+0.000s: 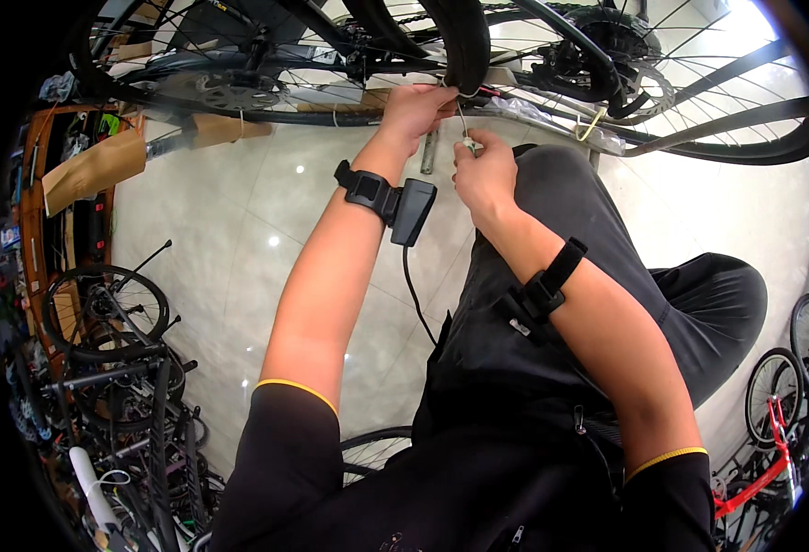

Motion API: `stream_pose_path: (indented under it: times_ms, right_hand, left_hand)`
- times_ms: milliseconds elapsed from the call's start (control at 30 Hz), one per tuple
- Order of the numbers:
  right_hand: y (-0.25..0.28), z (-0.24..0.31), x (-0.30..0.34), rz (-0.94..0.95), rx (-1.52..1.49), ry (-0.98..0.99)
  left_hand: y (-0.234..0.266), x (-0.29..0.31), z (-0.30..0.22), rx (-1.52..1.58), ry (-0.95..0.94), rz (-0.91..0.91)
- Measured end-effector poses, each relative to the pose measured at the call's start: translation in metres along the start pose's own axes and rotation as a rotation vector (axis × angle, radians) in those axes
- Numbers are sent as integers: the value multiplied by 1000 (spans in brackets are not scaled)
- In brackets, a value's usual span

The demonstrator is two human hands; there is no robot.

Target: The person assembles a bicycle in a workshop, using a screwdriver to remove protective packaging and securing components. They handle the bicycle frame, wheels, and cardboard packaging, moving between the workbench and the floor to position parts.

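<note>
Black shirt [515,432] lies nearest, far below the bicycle tyre [468,55]. Just under this tyre, right hand [487,173] pinches a pale piece [469,143] beside thin cord [462,120]; left hand [412,118] is at tyre's bottom, its hold I cannot tell. Handling cord seems the present step; next probably calls for steady tension.

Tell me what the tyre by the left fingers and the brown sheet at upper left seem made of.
Tyre: likely rubber, matte black, judging by its dull, soft sheen. Brown sheet: probably cardboard, with a matte tan face and stiff-looking edges.
</note>
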State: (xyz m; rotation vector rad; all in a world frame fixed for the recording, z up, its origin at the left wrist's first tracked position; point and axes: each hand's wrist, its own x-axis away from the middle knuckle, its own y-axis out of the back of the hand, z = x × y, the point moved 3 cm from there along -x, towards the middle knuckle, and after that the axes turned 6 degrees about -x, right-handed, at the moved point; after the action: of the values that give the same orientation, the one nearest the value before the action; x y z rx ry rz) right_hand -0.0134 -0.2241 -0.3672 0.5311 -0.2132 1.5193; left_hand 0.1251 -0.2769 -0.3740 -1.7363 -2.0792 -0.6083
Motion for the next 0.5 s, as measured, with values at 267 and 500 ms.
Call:
stream_pose_path:
  times_ms: [267, 500]
  right_hand:
    - [14, -5, -7, 70, 115, 125]
    - [37, 5, -9, 137, 195, 121]
  left_hand:
    - [-9, -15, 19, 79, -193, -87]
    - [-25, -12, 24, 134, -165, -158]
